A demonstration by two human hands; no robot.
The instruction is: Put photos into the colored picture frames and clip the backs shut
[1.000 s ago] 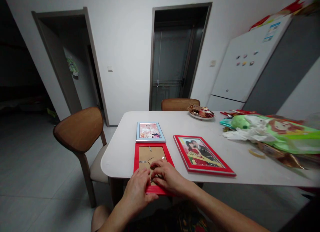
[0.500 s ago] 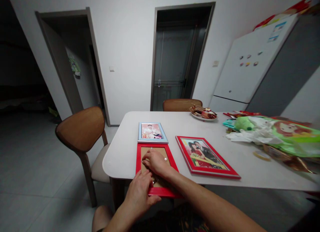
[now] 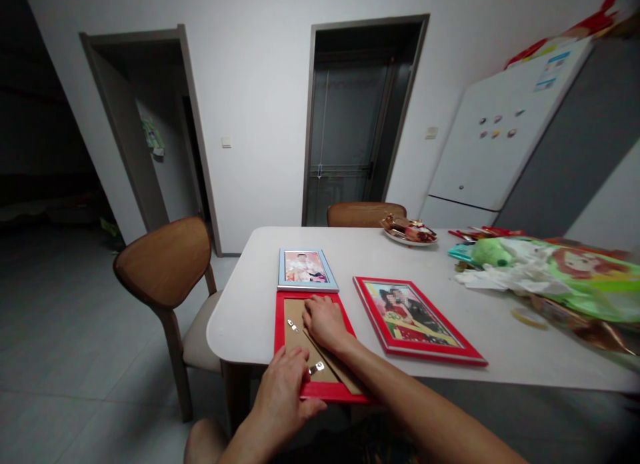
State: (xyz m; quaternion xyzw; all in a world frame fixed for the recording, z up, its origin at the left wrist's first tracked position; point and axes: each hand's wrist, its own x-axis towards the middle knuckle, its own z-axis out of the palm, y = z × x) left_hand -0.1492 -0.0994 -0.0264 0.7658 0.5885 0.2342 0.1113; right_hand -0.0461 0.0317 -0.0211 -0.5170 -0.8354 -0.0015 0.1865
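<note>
A red picture frame [image 3: 279, 317] lies face down near the table's front edge, its brown backing board [image 3: 295, 351] showing. Metal clips [image 3: 317, 368] are fixed on the board, and a brown strip runs slantwise under my right wrist. My left hand [image 3: 286, 381] grips the frame's near left corner, thumb at the front edge and fingers over the board. Bent fingers of my right hand [image 3: 324, 323] press at the board's far part; what lies under the fingertips is hidden. Beyond the frame is a light blue photo frame [image 3: 324, 264], face up.
To the right lies another red photo frame [image 3: 435, 354], face up. A plate [image 3: 407, 239] of wrapped items stands at the back. Green plastic packaging [image 3: 590, 297], white tissue [image 3: 505, 277] and a tape roll [image 3: 529, 319] lie at the right. A wooden chair [image 3: 165, 257] stands left.
My right hand has moved from the left part of the backing to its far right part, uncovering a metal clip at the left. My left hand stays at the near corner.
</note>
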